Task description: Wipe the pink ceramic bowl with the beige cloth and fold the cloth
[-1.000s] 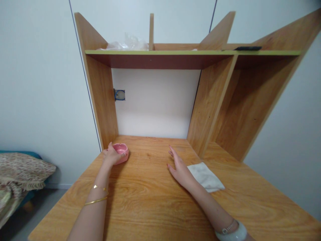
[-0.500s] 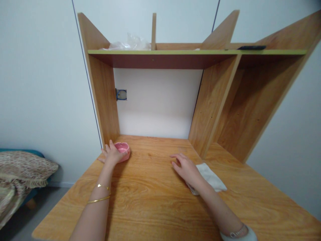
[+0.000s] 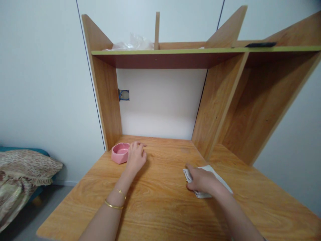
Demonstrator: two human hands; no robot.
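A pink, angular-rimmed bowl (image 3: 120,157) stands on the wooden desk at the back left, near the side panel. Just right of it is my left hand (image 3: 136,157), fingers loosely bent and apart, holding nothing. Whether its edge touches the bowl's rim I cannot tell. On the desk's right half lies a folded white cloth (image 3: 213,171). My right hand (image 3: 202,180) is over its left part, thumb and fingers closed around the near-left edge. Part of the cloth is hidden beneath this hand.
Around the desk (image 3: 160,207) rise wooden side panels and a shelf (image 3: 175,52). Up there lie a clear plastic bag (image 3: 135,43) and a dark flat object (image 3: 260,44). An uncovered wall socket box (image 3: 124,95) shows blue wire. A patterned blanket (image 3: 22,167) drapes at far left.
My left hand has moved off the bowl to its right side, and the bowl now shows fully at its left. My right hand has come down onto the cloth and gripped it.
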